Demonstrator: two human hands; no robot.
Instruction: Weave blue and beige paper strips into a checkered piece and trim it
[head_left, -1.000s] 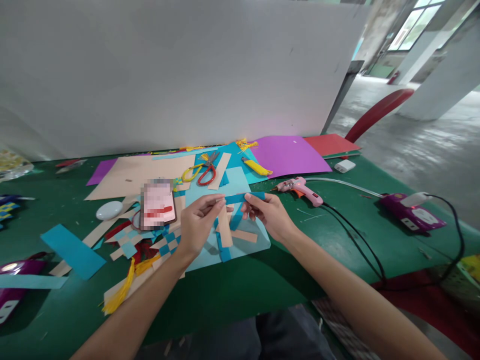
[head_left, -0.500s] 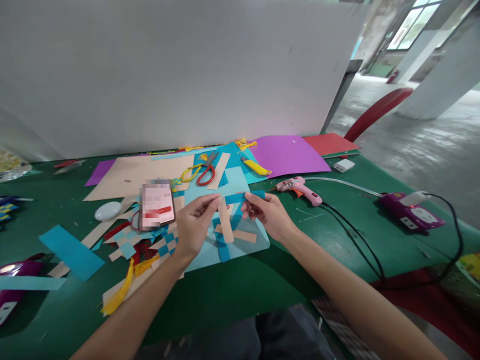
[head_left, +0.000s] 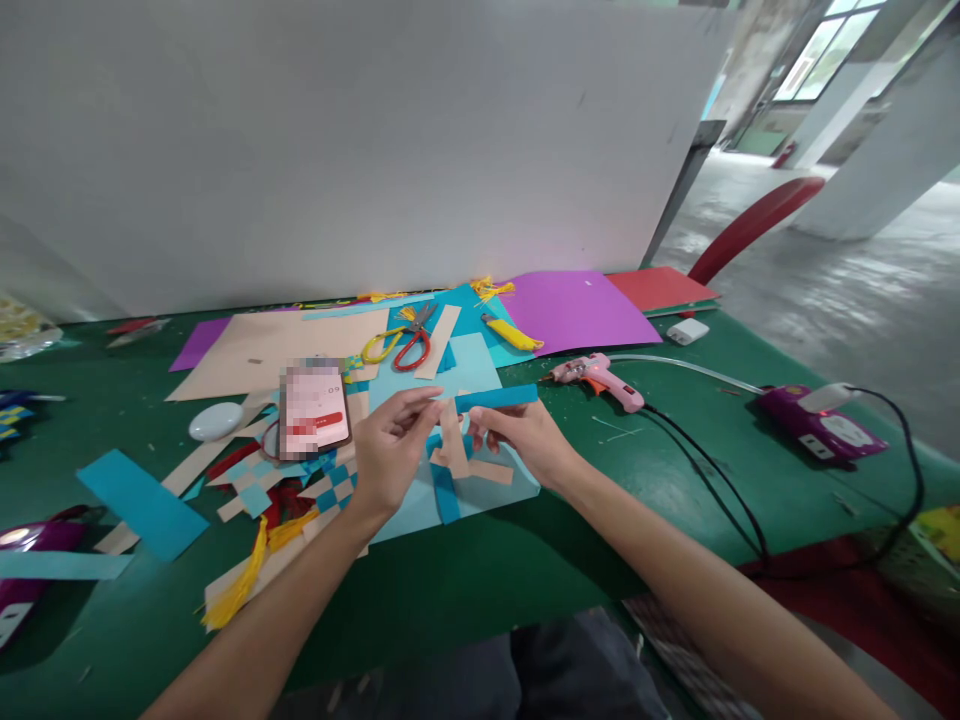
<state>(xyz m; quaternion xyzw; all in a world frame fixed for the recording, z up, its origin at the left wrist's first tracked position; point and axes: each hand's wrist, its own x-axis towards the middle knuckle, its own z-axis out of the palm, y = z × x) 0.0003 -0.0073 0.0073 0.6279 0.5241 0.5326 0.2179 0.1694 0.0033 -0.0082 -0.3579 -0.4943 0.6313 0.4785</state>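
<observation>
Over green table, right hand has lowered thumb below blue strip

On the bench before you, crossed paper strips lie on a sheet. Behind them sit the scissors, the cutter to their right. The phone lies left of the strips; the glue gun lies right, the power strip farther right. A panel stands behind.

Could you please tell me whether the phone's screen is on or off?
On: the phone shows a bright pale-pink display with a red bar low on it, though pixelation hides part of it.
</observation>
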